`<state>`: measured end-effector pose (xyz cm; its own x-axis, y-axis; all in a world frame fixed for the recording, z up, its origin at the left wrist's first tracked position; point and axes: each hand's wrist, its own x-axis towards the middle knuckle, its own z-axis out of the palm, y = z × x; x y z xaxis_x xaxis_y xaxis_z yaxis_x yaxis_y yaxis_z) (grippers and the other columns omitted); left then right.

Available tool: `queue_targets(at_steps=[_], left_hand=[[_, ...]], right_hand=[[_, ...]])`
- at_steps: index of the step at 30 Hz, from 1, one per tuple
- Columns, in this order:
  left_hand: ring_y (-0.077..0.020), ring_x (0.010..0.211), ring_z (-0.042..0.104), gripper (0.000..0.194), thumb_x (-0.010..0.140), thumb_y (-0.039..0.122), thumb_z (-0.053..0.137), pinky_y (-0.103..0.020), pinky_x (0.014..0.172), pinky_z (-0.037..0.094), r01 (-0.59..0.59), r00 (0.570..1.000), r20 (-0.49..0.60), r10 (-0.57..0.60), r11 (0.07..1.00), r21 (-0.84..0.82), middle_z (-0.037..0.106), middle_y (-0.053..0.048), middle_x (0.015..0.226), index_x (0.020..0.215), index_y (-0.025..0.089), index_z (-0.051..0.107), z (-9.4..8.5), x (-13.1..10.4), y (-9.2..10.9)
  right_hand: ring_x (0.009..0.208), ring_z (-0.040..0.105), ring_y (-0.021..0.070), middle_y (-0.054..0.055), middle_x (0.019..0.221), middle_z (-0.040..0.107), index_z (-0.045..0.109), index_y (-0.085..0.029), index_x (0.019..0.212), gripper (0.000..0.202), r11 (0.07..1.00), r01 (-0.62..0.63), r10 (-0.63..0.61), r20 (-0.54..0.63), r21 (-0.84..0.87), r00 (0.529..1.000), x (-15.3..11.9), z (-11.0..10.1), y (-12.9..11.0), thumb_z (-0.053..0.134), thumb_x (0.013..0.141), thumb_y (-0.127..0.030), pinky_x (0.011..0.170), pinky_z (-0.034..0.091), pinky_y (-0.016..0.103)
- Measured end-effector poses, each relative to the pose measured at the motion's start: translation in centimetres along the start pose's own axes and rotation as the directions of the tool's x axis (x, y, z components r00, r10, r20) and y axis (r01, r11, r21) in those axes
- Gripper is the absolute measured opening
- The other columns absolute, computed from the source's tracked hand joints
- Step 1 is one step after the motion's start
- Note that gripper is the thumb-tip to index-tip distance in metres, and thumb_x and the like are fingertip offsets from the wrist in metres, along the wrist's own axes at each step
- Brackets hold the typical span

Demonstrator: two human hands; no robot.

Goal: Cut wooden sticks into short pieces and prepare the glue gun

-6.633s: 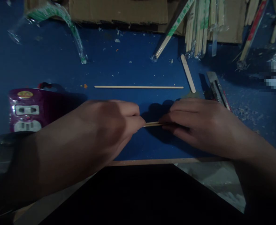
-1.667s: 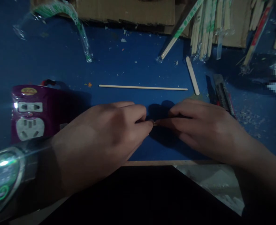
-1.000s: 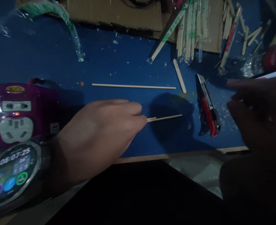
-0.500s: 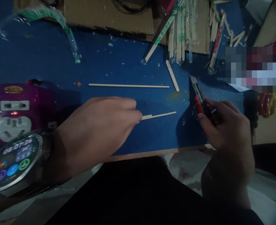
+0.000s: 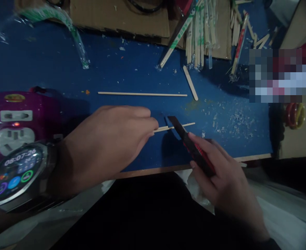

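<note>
Left hand [image 5: 121,135], knuckles up, pinches two thin pale round wooden sticks, a short-showing one [image 5: 161,128] and a longer-showing one [image 5: 190,124], side by side. Grip sits well back from their visible ends, probably to stop rolling while leaving those ends exposed. Their other ends are hidden under the hand.

Right hand [image 5: 223,177] wraps the handle of a red-and-black utility knife [image 5: 194,147], index finger laid along it, likely for steering. Front end crosses over the longer stick just past the shorter one's tip. Contact: can't tell.

Location: sticks are over the blue tabletop [image 5: 51,76], near edge side, between the hands.

Axes: pair runs left-right, visible ends aimed right and slightly away from the person. Knife lies diagonally, front pointing far-left, steeply across them.

Loose pale round wooden stick [image 5: 142,93] lies beyond the hands, also roughly left-right, presumably parked clear of the knife.
</note>
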<state>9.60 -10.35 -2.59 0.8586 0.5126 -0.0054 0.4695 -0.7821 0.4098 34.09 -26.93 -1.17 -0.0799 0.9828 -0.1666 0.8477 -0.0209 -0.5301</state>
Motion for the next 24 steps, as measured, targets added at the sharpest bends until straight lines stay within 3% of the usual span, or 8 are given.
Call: queue_targets(at_steps=[6, 10, 14, 18, 24], left_hand=[[-0.0188, 0.075, 0.063, 0.033, 0.109, 0.022, 0.048, -0.033, 0.062, 0.043, -0.017, 1.0, 0.012, 0.017, 1.0, 0.025, 0.072, -0.003, 0.086, 0.086, 0.024, 0.071, -0.1, 0.2, -0.1], [-0.0223, 0.085, 0.072, 0.019, 0.107, 0.024, 0.054, -0.033, 0.066, 0.048, 0.006, 1.0, -0.008, -0.005, 0.999, 0.04, 0.078, -0.004, 0.1, 0.113, 0.023, 0.073, 0.1, 0.1, -0.3], [-0.0221, 0.075, 0.07, 0.03, 0.103, 0.022, 0.061, -0.032, 0.059, 0.041, 0.093, 0.996, -0.001, -0.093, 0.996, 0.002, 0.077, -0.002, 0.09, 0.133, 0.023, 0.062, 0.2, 0.2, -0.2], [-0.0227, 0.075, 0.069, 0.016, 0.103, 0.023, 0.059, -0.032, 0.061, 0.04, 0.086, 0.996, 0.033, -0.086, 0.996, 0.002, 0.076, -0.003, 0.091, 0.118, 0.024, 0.066, 0.2, 0.2, -0.1], [-0.0215, 0.082, 0.07, 0.023, 0.109, 0.023, 0.051, -0.033, 0.066, 0.044, 0.004, 1.0, -0.007, -0.004, 0.999, 0.044, 0.077, -0.005, 0.102, 0.119, 0.022, 0.071, 0.5, 0.0, -0.3]], right_hand=[[0.133, 0.068, 0.0331, 0.012, 0.148, 0.066, 0.044, -0.028, 0.167, 0.072, 0.999, 0.004, -0.004, -0.009, -0.034, 1.0, -0.3, 0.8, -1.0, 0.065, 0.1, -0.019, 0.105, 0.067, 0.049], [0.127, 0.071, 0.0319, 0.013, 0.145, 0.067, 0.042, -0.027, 0.167, 0.07, 0.999, 0.011, -0.011, 0.0, -0.047, 1.0, -0.4, 1.2, -1.7, 0.065, 0.101, -0.021, 0.102, 0.068, 0.049], [0.123, 0.072, 0.0317, 0.013, 0.143, 0.067, 0.038, -0.028, 0.169, 0.07, 0.998, -0.024, 0.026, 0.02, -0.063, 0.999, -0.5, 1.5, -2.1, 0.063, 0.104, -0.024, 0.097, 0.069, 0.049], [0.122, 0.073, 0.0293, 0.011, 0.14, 0.069, 0.041, -0.027, 0.169, 0.068, 0.996, -0.006, 0.004, -0.018, -0.093, 1.0, -0.7, 1.7, -2.2, 0.062, 0.104, -0.024, 0.099, 0.069, 0.044], [0.12, 0.074, 0.0272, 0.012, 0.139, 0.069, 0.043, -0.02, 0.169, 0.069, 0.993, 0.058, -0.056, 0.018, -0.101, 0.998, -0.6, 1.1, -2.7, 0.063, 0.103, -0.021, 0.102, 0.069, 0.041]])
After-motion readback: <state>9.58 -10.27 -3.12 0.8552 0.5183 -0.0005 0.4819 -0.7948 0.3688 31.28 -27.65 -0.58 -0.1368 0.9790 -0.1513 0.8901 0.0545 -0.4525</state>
